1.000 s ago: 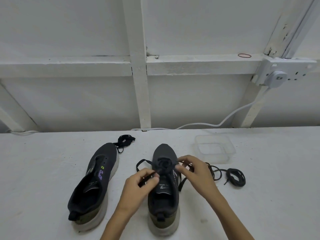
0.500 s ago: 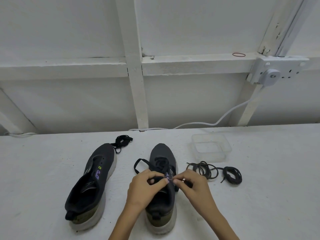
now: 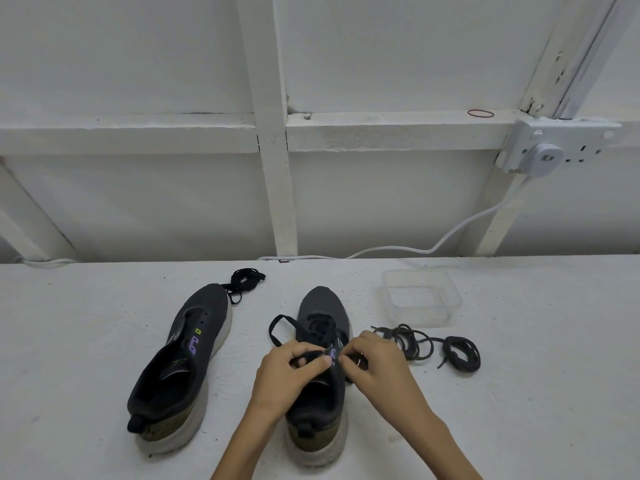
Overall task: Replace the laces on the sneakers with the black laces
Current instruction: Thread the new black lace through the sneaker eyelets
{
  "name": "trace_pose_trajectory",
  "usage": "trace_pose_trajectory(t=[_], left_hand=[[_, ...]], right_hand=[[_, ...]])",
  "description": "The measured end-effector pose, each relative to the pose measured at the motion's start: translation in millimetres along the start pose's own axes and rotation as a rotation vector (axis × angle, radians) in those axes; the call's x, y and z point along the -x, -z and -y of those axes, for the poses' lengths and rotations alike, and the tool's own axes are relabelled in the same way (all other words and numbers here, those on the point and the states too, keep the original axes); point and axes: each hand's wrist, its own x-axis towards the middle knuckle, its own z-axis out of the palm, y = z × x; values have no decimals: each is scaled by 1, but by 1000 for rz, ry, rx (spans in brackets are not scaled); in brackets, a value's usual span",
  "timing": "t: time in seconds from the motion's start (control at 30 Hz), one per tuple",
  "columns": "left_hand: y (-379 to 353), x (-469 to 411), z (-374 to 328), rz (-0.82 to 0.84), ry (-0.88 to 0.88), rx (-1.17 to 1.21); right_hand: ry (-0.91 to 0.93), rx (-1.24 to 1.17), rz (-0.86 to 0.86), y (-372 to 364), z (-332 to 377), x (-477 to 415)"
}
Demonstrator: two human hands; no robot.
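Observation:
Two dark grey sneakers with white soles stand on the white table. The left sneaker (image 3: 187,362) has no lace in it. The right sneaker (image 3: 320,403) has a black lace (image 3: 282,327) threaded through its front eyelets, with one loop hanging off its left side. My left hand (image 3: 287,375) pinches a lace end over the tongue. My right hand (image 3: 374,367) pinches the lace at the shoe's right eyelets. The fingertips of both hands almost meet. A bundled black lace (image 3: 244,278) lies beyond the left sneaker.
Loose dark laces (image 3: 408,342) and a small coiled bundle (image 3: 462,353) lie right of the shoe. A clear plastic container (image 3: 420,297) stands behind them. A white cable (image 3: 450,237) runs along the back wall to a socket (image 3: 543,152).
Both hands have moved back from the front lacing toward the tongue and come closer together. The loose laces on the right are now uncovered.

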Motion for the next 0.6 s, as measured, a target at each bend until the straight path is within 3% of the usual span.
trace_pose_trajectory(t=[0.3, 0.6], left_hand=[[-3, 5, 1, -47, -16, -64], [-6, 12, 0, -85, -21, -111]], right_hand=[[-83, 125, 88, 6, 12, -10], [-294, -194, 233, 16, 6, -18]])
